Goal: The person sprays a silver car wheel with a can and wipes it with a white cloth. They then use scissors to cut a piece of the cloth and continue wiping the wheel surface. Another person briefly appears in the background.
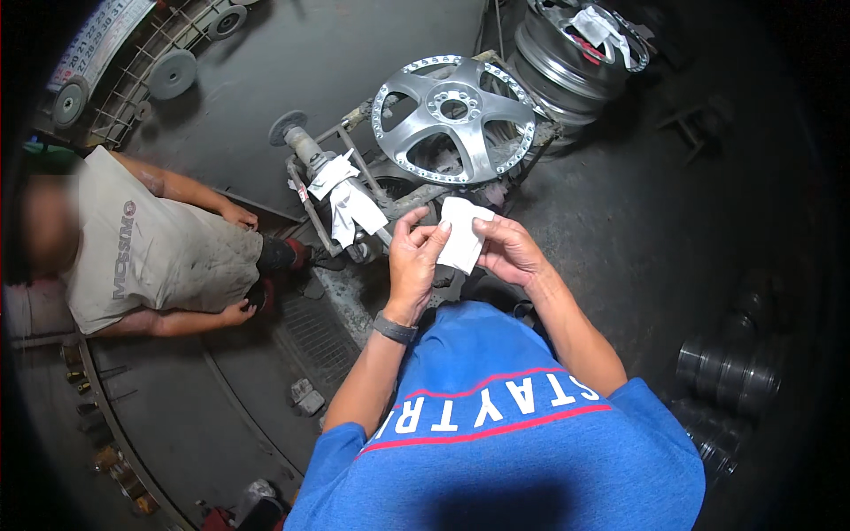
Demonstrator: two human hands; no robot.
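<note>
Both my hands hold a small white folded sheet (pixel 462 232) in front of my chest. My left hand (pixel 414 261) pinches its left edge with thumb and fingers; a dark band sits on that wrist. My right hand (pixel 506 250) grips the sheet's right side. Just beyond the sheet, a silver five-spoke wheel rim (pixel 453 117) lies flat on a metal stand (pixel 341 181) that has white rags draped over it.
Another person in a grey shirt (pixel 142 257) crouches at the left, hands near a dark part on the floor. A second rim (pixel 575 49) with white rags stands at the back right. Metal cylinders (pixel 730 376) lie at the right. Round discs (pixel 173 73) hang on a rack upper left.
</note>
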